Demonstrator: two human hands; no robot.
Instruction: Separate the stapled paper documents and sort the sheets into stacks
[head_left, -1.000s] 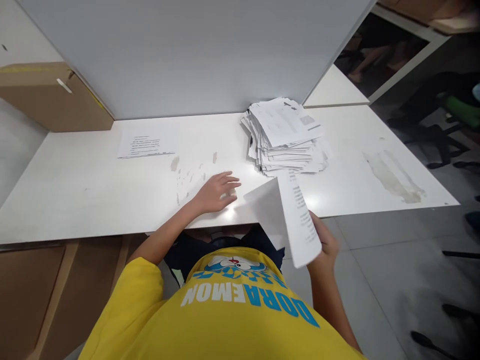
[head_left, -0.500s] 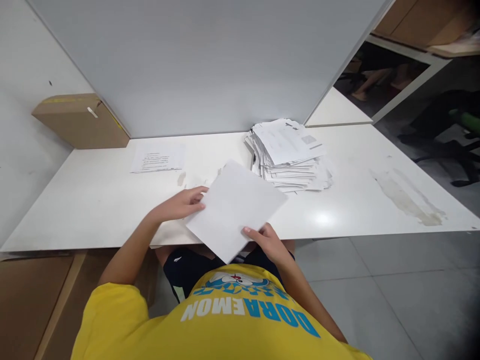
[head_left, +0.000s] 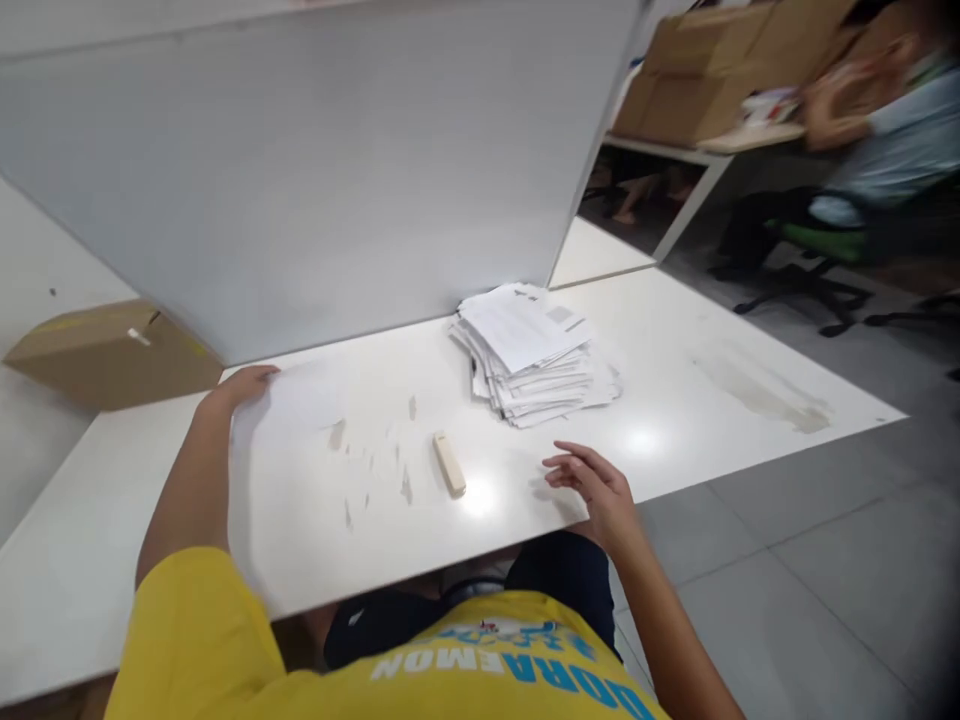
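My left hand (head_left: 253, 384) is stretched to the far left of the desk, its fingers together at the upper left edge of a white sheet of paper (head_left: 296, 395). The sheet is blurred and lies low over the desk, where the printed page no longer shows. Fingers apart and holding nothing, my right hand (head_left: 592, 485) hovers over the desk near its front edge. Between the hands lies a slim cream-coloured oblong object (head_left: 449, 464), its kind unclear. Behind it, to the right, stands an uneven stack of papers (head_left: 536, 355) with a printed page on top.
A grey partition (head_left: 322, 190) borders the back of the white desk (head_left: 390, 560). One cardboard box (head_left: 120, 355) rests at the left. Stains mark the desktop. Beyond, at the right, a person (head_left: 885, 150) sits near a table with boxes (head_left: 697, 80).
My left hand has carried the sheet left to the back of the desk. My right hand has let go of it and moved right. The cream-coloured object is now uncovered, and the view has turned.
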